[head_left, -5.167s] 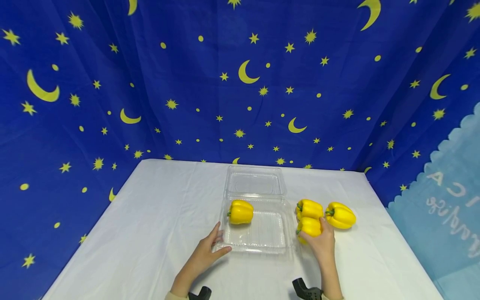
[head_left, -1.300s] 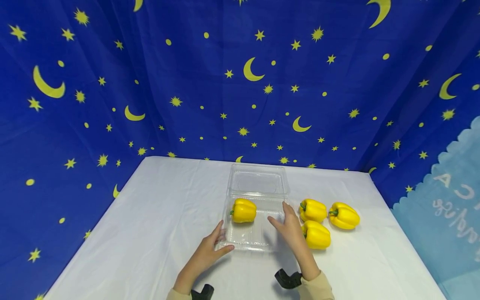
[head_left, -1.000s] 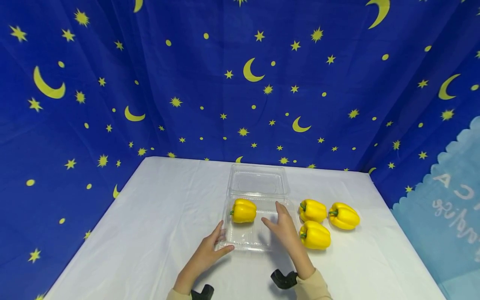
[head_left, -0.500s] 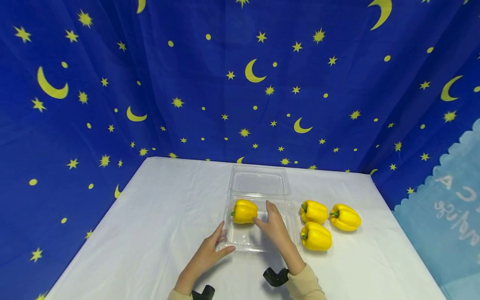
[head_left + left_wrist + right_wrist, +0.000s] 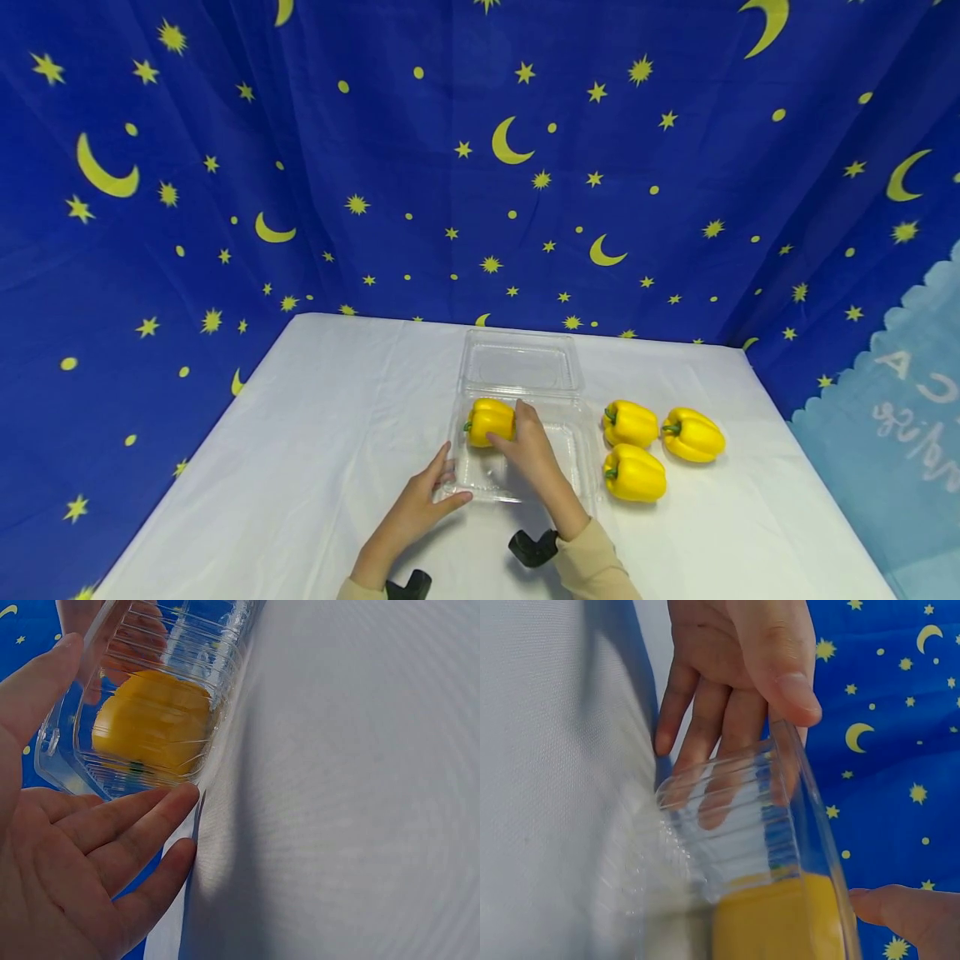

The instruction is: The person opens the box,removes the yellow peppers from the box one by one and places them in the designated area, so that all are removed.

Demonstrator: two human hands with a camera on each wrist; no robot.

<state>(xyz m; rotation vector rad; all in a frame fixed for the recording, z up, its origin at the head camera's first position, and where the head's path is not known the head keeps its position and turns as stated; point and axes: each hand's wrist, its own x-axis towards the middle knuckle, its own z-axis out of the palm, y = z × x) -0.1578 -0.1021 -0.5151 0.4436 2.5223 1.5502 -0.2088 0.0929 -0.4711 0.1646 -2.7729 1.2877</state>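
Observation:
A yellow bell pepper (image 5: pixel 486 417) lies in the left half of a clear plastic clamshell container (image 5: pixel 570 454), whose lid lies folded back behind it. My right hand (image 5: pixel 531 446) reaches into the container at the pepper's right end. Its thumb lies over the pepper's near side, its fingers beyond the end; a firm grip does not show. My left hand (image 5: pixel 416 500) stays at the container's near left corner, fingers extended and thumb apart. In the left wrist view, fingertips of the left hand (image 5: pixel 90 870) meet the container's base edge, with the bell pepper (image 5: pixel 150 724) seen through the plastic.
To the right of the container sit three more yellow bell peppers: one at the back (image 5: pixel 630 423), a front pepper (image 5: pixel 634 473) and a far right pepper (image 5: pixel 693 435). A white cloth (image 5: pixel 337 400) covers the table. Blue star-and-moon curtains (image 5: pixel 420 183) surround it.
Five seconds ago my right hand was at the front pepper outside the container. It has since moved left, leaving that pepper on the table, and reached the pepper inside. My left hand stays put.

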